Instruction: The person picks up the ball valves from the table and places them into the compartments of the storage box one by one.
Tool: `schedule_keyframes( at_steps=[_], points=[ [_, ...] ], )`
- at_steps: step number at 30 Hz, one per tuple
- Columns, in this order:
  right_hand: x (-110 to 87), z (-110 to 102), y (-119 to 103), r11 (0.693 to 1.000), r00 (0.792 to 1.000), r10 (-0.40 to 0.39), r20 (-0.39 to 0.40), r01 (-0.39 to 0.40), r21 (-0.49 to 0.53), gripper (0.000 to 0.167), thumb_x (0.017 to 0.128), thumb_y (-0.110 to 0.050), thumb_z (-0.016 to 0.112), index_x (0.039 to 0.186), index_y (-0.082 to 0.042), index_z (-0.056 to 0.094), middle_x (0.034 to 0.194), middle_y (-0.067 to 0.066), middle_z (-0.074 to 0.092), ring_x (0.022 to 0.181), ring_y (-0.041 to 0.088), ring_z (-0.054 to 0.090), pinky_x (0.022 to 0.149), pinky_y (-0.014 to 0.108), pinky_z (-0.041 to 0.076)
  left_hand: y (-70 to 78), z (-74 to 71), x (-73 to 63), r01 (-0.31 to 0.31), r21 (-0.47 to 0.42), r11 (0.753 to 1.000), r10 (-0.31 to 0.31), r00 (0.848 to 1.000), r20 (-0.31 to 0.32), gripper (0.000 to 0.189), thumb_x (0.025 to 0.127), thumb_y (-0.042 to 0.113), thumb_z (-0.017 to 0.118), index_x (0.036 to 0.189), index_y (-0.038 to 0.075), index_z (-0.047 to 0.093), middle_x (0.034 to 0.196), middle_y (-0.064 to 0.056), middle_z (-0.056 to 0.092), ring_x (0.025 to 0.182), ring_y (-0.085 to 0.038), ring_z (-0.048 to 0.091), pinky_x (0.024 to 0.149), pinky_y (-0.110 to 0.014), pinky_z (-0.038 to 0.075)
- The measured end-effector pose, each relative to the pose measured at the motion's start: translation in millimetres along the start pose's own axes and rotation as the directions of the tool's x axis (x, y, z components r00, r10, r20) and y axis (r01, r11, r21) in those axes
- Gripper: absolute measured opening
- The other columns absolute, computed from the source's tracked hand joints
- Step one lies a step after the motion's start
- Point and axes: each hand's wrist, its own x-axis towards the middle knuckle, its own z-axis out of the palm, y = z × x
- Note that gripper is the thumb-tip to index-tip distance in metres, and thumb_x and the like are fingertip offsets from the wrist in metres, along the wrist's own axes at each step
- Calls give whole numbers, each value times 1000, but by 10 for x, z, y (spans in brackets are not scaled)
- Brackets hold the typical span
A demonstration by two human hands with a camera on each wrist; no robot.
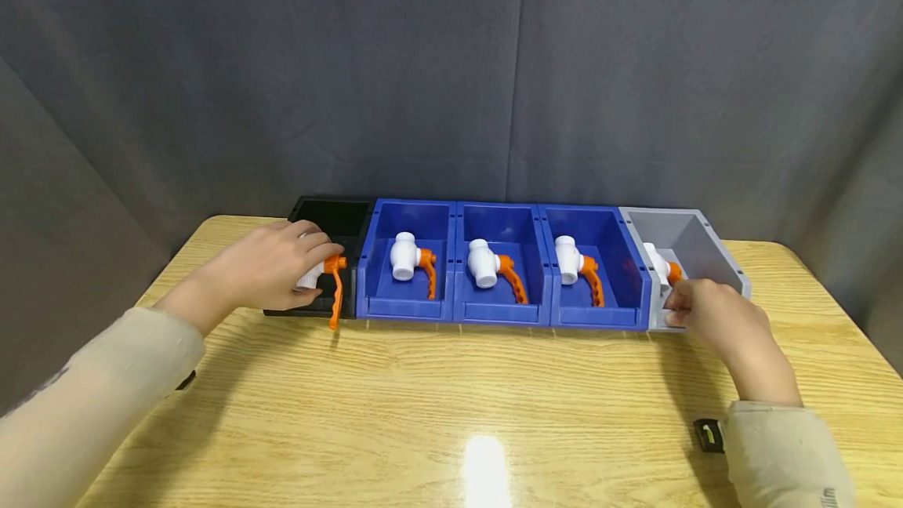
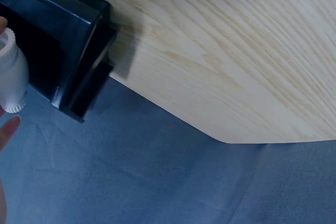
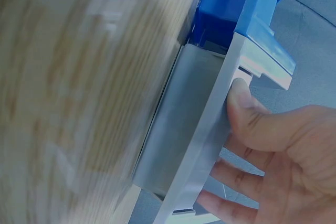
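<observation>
My left hand (image 1: 271, 261) grips a white ball valve (image 1: 310, 278) by its body over the front of the black bin (image 1: 278, 304); its orange handle hangs past the bin's front edge. In the left wrist view the white valve body (image 2: 13, 74) shows between fingertips. At the far right, my right hand (image 1: 727, 320) reaches over the front lip of the grey bin (image 1: 694, 237). A second ball valve (image 1: 656, 261) lies in there, its handle partly covered by that hand. In the right wrist view the thumb (image 3: 241, 95) touches the rim, and the other fingertips are hidden.
Between the black and grey bins stand three blue bins (image 1: 409, 309), each holding a white valve with an orange handle, such as the middle valve (image 1: 483, 263). The bins form a row on a wooden table (image 1: 395, 390). A grey curtain (image 1: 423, 69) hangs behind.
</observation>
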Motion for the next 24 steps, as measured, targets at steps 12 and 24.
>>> schedule_keyframes(
  at_steps=[12,24],
  points=[
    [0,1,9,1000,1000,-6,-1,6,4,3,87,-10,72,89,-7,70,87,13,66,80,33,57,64,53,43,-112,16,72,1,14,1000,-1,1000,-11,54,74,29,83,116,2,65,106,-12,66,98,-31,61,85,-44,52],
    [2,3,3,1000,1000,5,11,-5,6,4,87,-9,71,89,-7,69,89,14,67,82,34,57,65,54,43,-150,43,203,90,-11,996,-90,995,49,52,78,27,80,120,2,64,112,-13,65,103,-31,60,90,-46,50]
  ],
)
